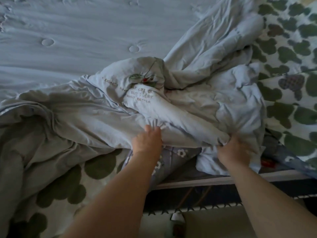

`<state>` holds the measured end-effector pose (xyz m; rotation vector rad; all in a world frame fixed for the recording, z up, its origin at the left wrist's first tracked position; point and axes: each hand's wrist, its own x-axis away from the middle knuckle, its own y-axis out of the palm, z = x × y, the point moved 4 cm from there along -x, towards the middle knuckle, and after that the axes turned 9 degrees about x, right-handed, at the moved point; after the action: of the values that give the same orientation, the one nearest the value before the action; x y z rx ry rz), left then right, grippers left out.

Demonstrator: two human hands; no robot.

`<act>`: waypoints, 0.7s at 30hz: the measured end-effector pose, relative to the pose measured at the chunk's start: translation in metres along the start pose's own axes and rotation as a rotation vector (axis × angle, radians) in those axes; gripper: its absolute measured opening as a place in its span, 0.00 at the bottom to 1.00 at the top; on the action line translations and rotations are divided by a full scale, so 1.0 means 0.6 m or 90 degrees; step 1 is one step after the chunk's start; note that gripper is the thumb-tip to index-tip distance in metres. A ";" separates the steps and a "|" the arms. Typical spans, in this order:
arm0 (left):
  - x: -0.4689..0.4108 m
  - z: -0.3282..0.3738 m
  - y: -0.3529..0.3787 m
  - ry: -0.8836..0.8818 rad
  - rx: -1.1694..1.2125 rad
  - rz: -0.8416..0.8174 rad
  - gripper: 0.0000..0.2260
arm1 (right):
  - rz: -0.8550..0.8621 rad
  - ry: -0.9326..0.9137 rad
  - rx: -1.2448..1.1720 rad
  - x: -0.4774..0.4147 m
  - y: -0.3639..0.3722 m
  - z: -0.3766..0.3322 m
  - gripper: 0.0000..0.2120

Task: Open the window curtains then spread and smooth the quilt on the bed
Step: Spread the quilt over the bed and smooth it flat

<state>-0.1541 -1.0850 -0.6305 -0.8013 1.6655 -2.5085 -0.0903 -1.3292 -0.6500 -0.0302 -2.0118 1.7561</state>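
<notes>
Your right hand (pixel 234 150) is gripping the pale blue quilt (pixel 188 107) at its near edge. Its fingers are curling into a bunch of cloth, so the fingertips are disappearing inside it. Your left hand (pixel 147 140) is reaching into a fold of the same edge with its fingers held close together. Creases are fanning out from the tips, but the thumb is lying out of sight underneath, so I cannot tell whether you are pinching the cloth or only pushing on it.

The quilt is lying crumpled in a heap across the near side of the bed, on the tufted blue sheet (pixel 85 31), and is running off the left edge of the view. The stitched lettering (pixel 140 96) on it is partly tucking into a fold and blurring. A white blanket with green blotches (pixel 291 54) is showing at the right and at lower left. A flowered grey cloth (pixel 178 157) is peeking out between your wrists, mostly covered.
</notes>
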 end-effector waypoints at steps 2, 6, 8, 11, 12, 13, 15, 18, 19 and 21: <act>-0.019 0.013 -0.016 -0.041 0.097 0.046 0.12 | 0.064 -0.065 -0.045 -0.032 -0.025 -0.010 0.13; -0.043 0.034 -0.102 -0.088 0.383 0.219 0.06 | 0.200 -0.218 -0.149 -0.067 -0.130 -0.099 0.16; -0.056 0.043 -0.163 -0.085 0.518 0.332 0.08 | 0.285 -0.337 -0.247 -0.078 -0.198 -0.170 0.17; -0.078 0.027 -0.217 -0.116 0.585 0.456 0.11 | 0.333 -0.577 -0.261 -0.078 -0.270 -0.283 0.19; -0.084 0.015 -0.211 -0.143 0.574 0.444 0.13 | 0.320 -0.644 -0.199 -0.073 -0.281 -0.312 0.22; -0.088 0.001 -0.193 -0.170 0.536 0.404 0.16 | 0.300 -0.697 -0.131 -0.068 -0.284 -0.335 0.25; -0.084 -0.017 -0.131 -0.207 0.432 0.234 0.28 | 0.230 -0.729 -0.037 -0.065 -0.261 -0.351 0.31; -0.042 -0.028 -0.018 -0.317 0.441 -0.041 0.47 | 0.058 -0.670 0.089 -0.079 -0.174 -0.307 0.39; -0.028 -0.029 0.009 -0.329 0.432 -0.087 0.51 | -0.009 -0.660 0.131 -0.082 -0.141 -0.283 0.39; -0.012 -0.038 0.039 -0.314 0.331 -0.121 0.51 | -0.087 -0.666 0.217 -0.082 -0.088 -0.241 0.39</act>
<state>-0.1634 -1.0733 -0.6603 -1.3942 0.7747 -2.3960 0.0199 -1.2196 -0.6060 1.3437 -2.1695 2.2264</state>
